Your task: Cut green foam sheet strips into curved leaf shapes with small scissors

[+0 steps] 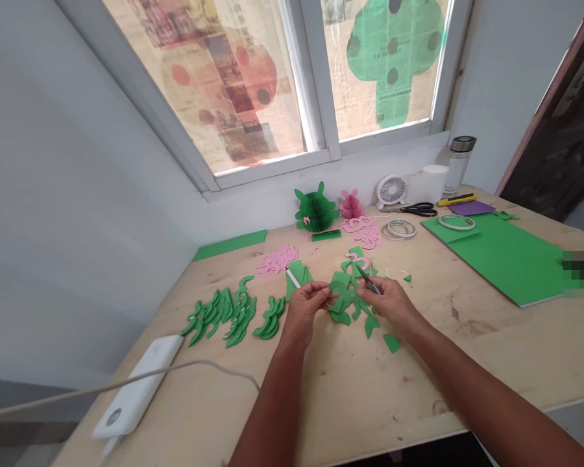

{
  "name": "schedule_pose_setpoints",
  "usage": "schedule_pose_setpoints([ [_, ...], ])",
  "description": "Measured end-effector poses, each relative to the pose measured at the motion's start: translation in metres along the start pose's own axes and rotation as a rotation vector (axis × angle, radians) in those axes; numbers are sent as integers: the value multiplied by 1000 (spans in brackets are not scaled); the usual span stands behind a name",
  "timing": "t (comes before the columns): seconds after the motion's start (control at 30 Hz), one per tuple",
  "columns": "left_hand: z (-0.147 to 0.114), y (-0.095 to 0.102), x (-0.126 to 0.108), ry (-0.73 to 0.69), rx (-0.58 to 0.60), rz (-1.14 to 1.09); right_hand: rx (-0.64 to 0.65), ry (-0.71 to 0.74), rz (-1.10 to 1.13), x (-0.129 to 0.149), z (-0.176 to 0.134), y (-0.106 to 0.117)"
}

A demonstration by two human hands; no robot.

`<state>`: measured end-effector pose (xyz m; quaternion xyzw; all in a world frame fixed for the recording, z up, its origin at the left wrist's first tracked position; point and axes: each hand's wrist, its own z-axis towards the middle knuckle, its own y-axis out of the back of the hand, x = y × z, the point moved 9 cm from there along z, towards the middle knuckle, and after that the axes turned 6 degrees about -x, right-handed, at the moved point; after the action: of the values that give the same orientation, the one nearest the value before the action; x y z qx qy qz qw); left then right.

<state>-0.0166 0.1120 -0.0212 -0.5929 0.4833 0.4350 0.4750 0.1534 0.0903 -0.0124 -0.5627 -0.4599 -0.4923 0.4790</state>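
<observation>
Head view: left hand (308,299) pinches green paper (341,289) at nine o'clock from right hand (390,301), which clasps scissors (368,280) pointing toward eleven.

The wooden table (350,395) carries a white box (136,395) at near left, green cutouts (243,318) beyond it, pink cutouts (278,261) farther back, green scraps (371,324) mid-table, and a green sheet (511,259) at right.

Pointed tool (368,279) partly hidden by right fingers (365,295), forearms (273,399) cropped below, newspaper print (246,23) illegible
</observation>
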Motion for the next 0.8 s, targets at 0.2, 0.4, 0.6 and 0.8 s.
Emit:
schedule_pose_setpoints([
  [0.2,0,4,6,74,-40,-107,-193,30,69,0,5,21],
  [0.4,1,6,14,162,-88,-393,-194,-8,136,3,1,19],
  [0.6,-2,-9,20,221,-25,-534,-55,18,136,13,-9,0],
  [0.8,-8,-21,18,214,49,-549,124,75,-63,6,-10,-19],
])
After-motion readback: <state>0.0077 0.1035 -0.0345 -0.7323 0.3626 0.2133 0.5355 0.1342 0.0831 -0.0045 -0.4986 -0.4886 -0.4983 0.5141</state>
